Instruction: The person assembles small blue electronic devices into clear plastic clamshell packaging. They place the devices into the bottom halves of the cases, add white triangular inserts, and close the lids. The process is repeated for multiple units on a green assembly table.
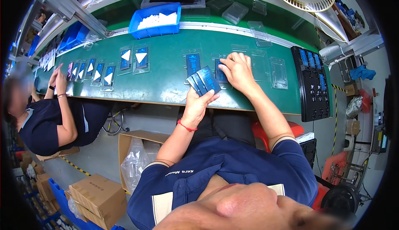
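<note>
My left hand [197, 106] holds a fanned stack of flat blue rectangular packs [203, 81] above the bench's front part. To its right, my right hand [239, 71] is closed, its curled fingers on the edge of another flat blue pack [220, 74] that lies in a clear plastic blister tray. Part of that pack is hidden under the fingers. Just left of it, a blue pack [193, 63] rests in its own clear tray, partly covered by the stack. Two bare clear blister trays, a nearer one [260, 75] and one farther right [279, 72], lie beyond my right hand.
A black rack [311, 92] with several blue packs stands at the bench's right end. Left along the green bench [162, 78] lie several filled trays with white triangles [141, 58]. A blue bin [156, 32] holds white pieces. A co-worker [50, 124] sits at far left.
</note>
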`<action>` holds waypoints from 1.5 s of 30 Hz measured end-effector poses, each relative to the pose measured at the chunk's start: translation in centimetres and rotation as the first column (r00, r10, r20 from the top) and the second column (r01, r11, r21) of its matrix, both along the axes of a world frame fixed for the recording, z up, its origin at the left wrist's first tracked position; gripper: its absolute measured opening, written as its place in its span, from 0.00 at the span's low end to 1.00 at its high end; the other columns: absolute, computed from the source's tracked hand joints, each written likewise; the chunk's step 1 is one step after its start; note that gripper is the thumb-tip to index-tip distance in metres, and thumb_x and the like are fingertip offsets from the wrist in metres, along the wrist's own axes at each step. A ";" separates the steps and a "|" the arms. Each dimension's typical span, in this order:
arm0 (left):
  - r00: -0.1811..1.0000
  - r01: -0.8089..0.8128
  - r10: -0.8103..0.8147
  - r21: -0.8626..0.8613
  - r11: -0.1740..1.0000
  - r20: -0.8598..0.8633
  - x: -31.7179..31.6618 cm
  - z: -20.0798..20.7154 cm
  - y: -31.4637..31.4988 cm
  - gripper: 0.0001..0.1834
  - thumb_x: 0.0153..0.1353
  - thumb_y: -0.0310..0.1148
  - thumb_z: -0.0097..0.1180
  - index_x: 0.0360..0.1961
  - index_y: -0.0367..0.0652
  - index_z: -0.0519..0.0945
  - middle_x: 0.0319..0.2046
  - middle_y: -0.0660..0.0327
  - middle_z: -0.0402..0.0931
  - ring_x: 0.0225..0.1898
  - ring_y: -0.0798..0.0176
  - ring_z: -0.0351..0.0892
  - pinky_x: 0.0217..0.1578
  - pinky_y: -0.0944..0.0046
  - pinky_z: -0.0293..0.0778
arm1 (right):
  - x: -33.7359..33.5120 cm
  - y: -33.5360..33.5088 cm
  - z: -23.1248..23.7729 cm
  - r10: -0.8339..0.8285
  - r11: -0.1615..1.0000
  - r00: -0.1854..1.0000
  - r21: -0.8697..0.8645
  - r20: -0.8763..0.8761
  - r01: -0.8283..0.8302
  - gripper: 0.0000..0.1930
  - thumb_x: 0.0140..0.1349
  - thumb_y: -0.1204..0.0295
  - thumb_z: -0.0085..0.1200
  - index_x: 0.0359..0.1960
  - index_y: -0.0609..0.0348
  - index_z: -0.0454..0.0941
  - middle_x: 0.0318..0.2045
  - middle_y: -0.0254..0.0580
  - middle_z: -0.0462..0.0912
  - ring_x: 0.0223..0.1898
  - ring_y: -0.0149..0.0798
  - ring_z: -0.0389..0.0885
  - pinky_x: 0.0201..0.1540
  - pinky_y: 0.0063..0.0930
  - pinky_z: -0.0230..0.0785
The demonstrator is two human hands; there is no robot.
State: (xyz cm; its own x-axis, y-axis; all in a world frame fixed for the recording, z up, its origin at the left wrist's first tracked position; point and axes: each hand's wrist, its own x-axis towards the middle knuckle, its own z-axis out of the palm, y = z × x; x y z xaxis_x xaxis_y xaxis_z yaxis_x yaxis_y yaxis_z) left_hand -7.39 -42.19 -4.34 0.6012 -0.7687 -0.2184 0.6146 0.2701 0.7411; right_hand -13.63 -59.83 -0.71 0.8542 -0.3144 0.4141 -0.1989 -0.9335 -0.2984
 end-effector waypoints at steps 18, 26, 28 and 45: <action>0.988 0.126 -0.126 0.006 0.992 0.087 -0.5 0.3 -0.6 0.21 0.62 0.21 0.51 0.57 0.36 0.65 0.53 0.49 0.72 0.55 0.53 0.74 0.52 0.55 0.75 | -2.8 -6.1 0.1 -0.207 0.929 0.956 0.265 -0.206 0.258 0.20 0.51 0.65 0.64 0.48 0.48 0.81 0.31 0.41 0.76 0.37 0.43 0.76 0.42 0.37 0.69; 0.994 0.112 -0.112 -0.062 0.992 0.000 -0.7 0.1 -0.8 0.22 0.64 0.21 0.48 0.59 0.36 0.63 0.57 0.49 0.69 0.60 0.52 0.69 0.58 0.52 0.70 | -3.5 -4.5 -0.4 -0.200 0.961 0.958 -0.232 -0.204 0.151 0.17 0.56 0.62 0.58 0.48 0.47 0.81 0.30 0.36 0.74 0.38 0.38 0.72 0.42 0.35 0.61; 0.997 0.082 -0.082 -0.053 0.995 -0.003 -1.0 0.2 -1.0 0.22 0.64 0.20 0.47 0.59 0.36 0.62 0.57 0.48 0.68 0.60 0.52 0.68 0.59 0.52 0.69 | -3.5 -4.6 -0.4 -0.174 0.968 0.950 -0.224 -0.257 0.117 0.17 0.56 0.62 0.58 0.48 0.49 0.81 0.32 0.38 0.75 0.40 0.40 0.72 0.43 0.38 0.61; 0.971 0.177 -0.188 0.083 0.981 0.149 -2.2 1.4 -3.7 0.24 0.61 0.23 0.55 0.58 0.32 0.66 0.44 0.51 0.77 0.42 0.58 0.82 0.36 0.64 0.83 | -7.1 -2.3 1.6 -0.164 0.415 0.979 0.909 0.123 -0.045 0.24 0.58 0.79 0.56 0.58 0.55 0.70 0.22 0.26 0.73 0.24 0.19 0.70 0.28 0.16 0.65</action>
